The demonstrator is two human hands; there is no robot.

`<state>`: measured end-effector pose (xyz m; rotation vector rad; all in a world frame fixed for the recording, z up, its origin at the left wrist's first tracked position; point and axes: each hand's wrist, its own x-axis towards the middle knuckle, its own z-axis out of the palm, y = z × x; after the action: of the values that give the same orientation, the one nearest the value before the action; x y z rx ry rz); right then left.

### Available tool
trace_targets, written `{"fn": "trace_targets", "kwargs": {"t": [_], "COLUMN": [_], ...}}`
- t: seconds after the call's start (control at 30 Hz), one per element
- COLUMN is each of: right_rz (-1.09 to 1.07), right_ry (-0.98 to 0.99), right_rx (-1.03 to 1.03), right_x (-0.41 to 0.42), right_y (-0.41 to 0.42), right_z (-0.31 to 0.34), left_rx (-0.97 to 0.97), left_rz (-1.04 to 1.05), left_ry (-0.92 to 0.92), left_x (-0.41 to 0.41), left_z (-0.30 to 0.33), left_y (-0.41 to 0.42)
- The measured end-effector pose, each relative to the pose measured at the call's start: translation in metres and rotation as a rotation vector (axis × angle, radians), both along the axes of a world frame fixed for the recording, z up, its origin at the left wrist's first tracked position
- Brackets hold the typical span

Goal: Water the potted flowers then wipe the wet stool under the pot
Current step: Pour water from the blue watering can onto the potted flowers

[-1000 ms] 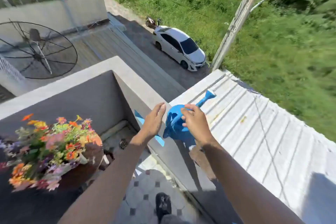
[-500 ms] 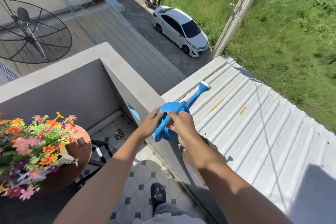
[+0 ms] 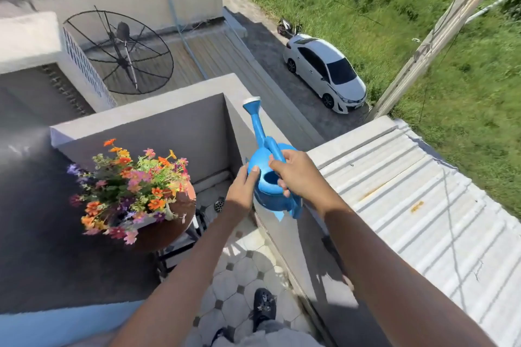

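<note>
A blue plastic watering can (image 3: 267,175) hangs in the air above the balcony wall, its white-tipped spout pointing up and away. My right hand (image 3: 298,175) grips its handle from the right. My left hand (image 3: 244,186) holds the can's left side. To the left, a brown pot (image 3: 180,211) full of orange, pink and purple flowers (image 3: 132,186) rests on a black stool (image 3: 183,245), of which only dark legs and frame show under the pot.
A grey parapet wall (image 3: 174,110) encloses the balcony corner. The floor (image 3: 239,267) is pale tile with a drain near the corner. My shoe (image 3: 263,307) stands on it. Beyond the wall lie a corrugated metal roof (image 3: 408,205), a white car and grass.
The can has been lifted off the wall ledge and swung left towards the flowers, its spout turning from pointing right to pointing up. Both hands moved with it.
</note>
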<state>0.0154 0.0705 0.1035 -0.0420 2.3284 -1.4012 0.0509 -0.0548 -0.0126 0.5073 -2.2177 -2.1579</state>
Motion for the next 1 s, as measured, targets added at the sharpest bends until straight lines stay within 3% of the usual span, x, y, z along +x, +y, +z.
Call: {"fn": "trace_targets", "kwargs": {"t": [0.2,0.47,1.0], "right_rz": [0.270,0.559,0.734], "right_ry": [0.147,0.364,0.439], "right_rx": [0.195,0.510,0.704], "right_x": [0.039,0.076,0.091], "right_y": [-0.060,-0.142,-0.241], "right_z": [0.034,0.056,0.110], "left_rx": [-0.009,0.206,0.290], "left_rz": [0.086,0.200,0.247], "left_ry": [0.029,-0.035,-0.019], "left_x": [0.070,0.137,0.161], "left_z": [0.026,0.038,0.085], "left_y": [-0.057,-0.104,-0.153]}}
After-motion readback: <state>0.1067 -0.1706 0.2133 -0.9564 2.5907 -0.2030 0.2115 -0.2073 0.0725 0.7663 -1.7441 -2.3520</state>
